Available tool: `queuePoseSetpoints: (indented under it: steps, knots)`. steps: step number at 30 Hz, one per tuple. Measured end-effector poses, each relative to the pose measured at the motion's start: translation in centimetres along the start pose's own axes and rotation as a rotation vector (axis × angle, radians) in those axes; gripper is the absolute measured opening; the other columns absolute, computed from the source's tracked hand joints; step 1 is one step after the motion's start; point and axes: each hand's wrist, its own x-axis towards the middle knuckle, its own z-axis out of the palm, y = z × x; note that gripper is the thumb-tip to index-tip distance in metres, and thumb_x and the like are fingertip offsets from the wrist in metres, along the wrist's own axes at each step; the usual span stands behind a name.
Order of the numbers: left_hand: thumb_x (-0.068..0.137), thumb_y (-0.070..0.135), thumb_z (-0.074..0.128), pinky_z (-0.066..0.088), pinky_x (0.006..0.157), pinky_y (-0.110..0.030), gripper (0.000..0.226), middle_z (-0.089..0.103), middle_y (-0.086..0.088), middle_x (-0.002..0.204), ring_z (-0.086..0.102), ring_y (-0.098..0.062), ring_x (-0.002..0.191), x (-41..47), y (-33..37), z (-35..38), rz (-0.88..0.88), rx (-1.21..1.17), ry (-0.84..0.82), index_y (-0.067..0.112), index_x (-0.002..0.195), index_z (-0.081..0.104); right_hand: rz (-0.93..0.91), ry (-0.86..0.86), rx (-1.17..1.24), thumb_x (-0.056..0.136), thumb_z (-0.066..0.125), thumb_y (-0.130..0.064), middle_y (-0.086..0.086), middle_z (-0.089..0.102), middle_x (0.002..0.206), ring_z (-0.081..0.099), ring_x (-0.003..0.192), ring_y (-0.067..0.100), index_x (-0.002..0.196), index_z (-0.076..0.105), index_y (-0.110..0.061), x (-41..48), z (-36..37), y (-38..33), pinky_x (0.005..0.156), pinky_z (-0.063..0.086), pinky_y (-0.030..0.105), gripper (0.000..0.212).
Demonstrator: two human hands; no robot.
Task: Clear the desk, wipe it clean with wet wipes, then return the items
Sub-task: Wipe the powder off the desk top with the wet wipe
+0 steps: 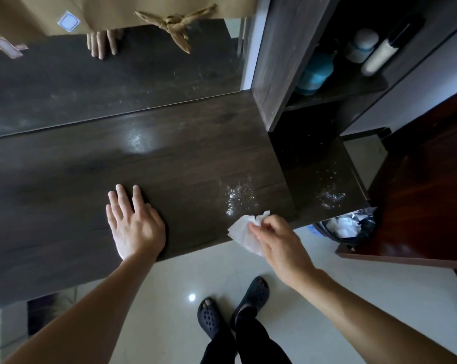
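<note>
We rest our left hand (135, 227) flat on the desk (169, 158) near its front edge, palm down, fingers straight and holding nothing. Our right hand (277, 240) has its fingertips curled and pinched on a white wet wipe (242, 231), which lies across the front edge toward the right front corner, just short of a patch of white specks (238, 198) on the surface. A bin (345, 227) holding crumpled white wipes stands on the floor beside the desk's right front corner.
</note>
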Motion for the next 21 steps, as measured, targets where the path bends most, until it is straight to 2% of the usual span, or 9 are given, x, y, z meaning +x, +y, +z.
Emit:
queuePoseSetpoints:
  steps: [3, 6, 8, 11, 13, 15, 18, 20, 21]
  knots:
    - [0.089, 0.025, 0.031, 0.011, 0.118, -0.047, 0.056, 0.025, -0.023, 0.153, 0.015, -0.038, 0.143, 0.2, 0.0, 0.0, 0.0, 0.005, 0.006, 0.005, 0.141, 0.039, 0.151, 0.092, -0.12, 0.08, 0.058, 0.004, 0.017, 0.056, 0.092, 0.055, 0.082, 0.034, 0.112, 0.065, -0.002, 4.1, -1.0, 4.5, 0.067, 0.051, 0.036, 0.034]
    - [0.089, 0.024, 0.031, 0.01, 0.118, -0.046, 0.055, 0.024, -0.023, 0.153, 0.015, -0.037, 0.144, 0.2, 0.0, 0.0, -0.001, 0.013, 0.002, 0.005, 0.141, 0.039, 0.356, 0.172, -0.258, 0.063, 0.059, 0.018, 0.022, 0.053, 0.096, 0.051, 0.085, 0.039, 0.106, 0.061, 0.006, 7.0, -0.9, 4.8, 0.073, 0.051, 0.041, 0.044]
    - [0.09, 0.024, 0.031, 0.01, 0.118, -0.046, 0.055, 0.024, -0.023, 0.153, 0.015, -0.037, 0.144, 0.3, 0.0, -0.1, -0.001, 0.016, -0.002, 0.005, 0.141, 0.039, 0.272, 0.164, -0.278, 0.067, 0.055, 0.013, 0.02, 0.054, 0.112, 0.049, 0.098, 0.037, 0.109, 0.059, 0.003, 6.2, 0.1, 3.0, 0.083, 0.047, 0.042, 0.044]
    - [0.089, 0.024, 0.031, 0.01, 0.118, -0.046, 0.056, 0.024, -0.023, 0.153, 0.014, -0.037, 0.144, 0.3, 0.1, -0.1, -0.005, 0.017, -0.004, 0.005, 0.141, 0.039, -0.042, -0.025, -0.122, 0.093, 0.04, -0.009, 0.011, 0.054, 0.131, 0.045, 0.125, 0.028, 0.117, 0.059, -0.003, 2.4, 1.5, 0.7, 0.098, 0.041, 0.04, 0.032]
    - [0.089, 0.023, 0.031, 0.011, 0.118, -0.046, 0.056, 0.024, -0.023, 0.153, 0.015, -0.038, 0.143, 0.3, 0.1, -0.1, -0.002, 0.009, -0.001, 0.004, 0.141, 0.039, -0.151, -0.109, -0.086, 0.096, 0.034, -0.011, 0.013, 0.051, 0.138, 0.04, 0.132, 0.024, 0.122, 0.059, -0.001, 1.8, 1.6, 1.0, 0.108, 0.035, 0.036, 0.038]
    - [0.089, 0.023, 0.032, 0.011, 0.118, -0.047, 0.055, 0.025, -0.024, 0.152, 0.016, -0.038, 0.143, 0.3, 0.0, -0.1, -0.002, 0.005, 0.002, 0.004, 0.14, 0.04, -0.167, -0.067, -0.104, 0.094, 0.037, -0.008, 0.017, 0.05, 0.138, 0.039, 0.133, 0.028, 0.125, 0.056, 0.0, 4.4, 1.0, 2.4, 0.109, 0.033, 0.039, 0.037]
    - [0.089, 0.022, 0.034, 0.013, 0.118, -0.048, 0.055, 0.027, -0.025, 0.151, 0.017, -0.04, 0.142, 0.4, 0.0, 0.0, 0.005, 0.013, 0.009, 0.003, 0.139, 0.041, -0.056, 0.02, -0.246, 0.095, 0.036, -0.011, 0.027, 0.045, 0.138, 0.039, 0.132, 0.04, 0.132, 0.046, 0.007, 10.4, -0.3, 5.2, 0.103, 0.04, 0.051, 0.043]
    - [0.088, 0.022, 0.034, 0.013, 0.118, -0.049, 0.054, 0.027, -0.026, 0.151, 0.018, -0.04, 0.142, 0.5, -0.1, 0.1, 0.009, 0.016, 0.013, 0.003, 0.139, 0.042, -0.001, -0.002, -0.336, 0.094, 0.039, -0.015, 0.029, 0.039, 0.142, 0.034, 0.135, 0.041, 0.136, 0.04, 0.007, 11.9, -0.2, 4.9, 0.103, 0.039, 0.053, 0.047]
    - [0.088, 0.022, 0.034, 0.014, 0.118, -0.049, 0.055, 0.027, -0.026, 0.151, 0.018, -0.04, 0.142, 0.5, -0.1, 0.1, 0.009, 0.015, 0.01, 0.003, 0.139, 0.042, -0.038, -0.021, -0.365, 0.093, 0.041, -0.013, 0.027, 0.037, 0.143, 0.031, 0.136, 0.04, 0.137, 0.039, 0.006, 11.2, 0.3, 4.2, 0.104, 0.037, 0.053, 0.048]
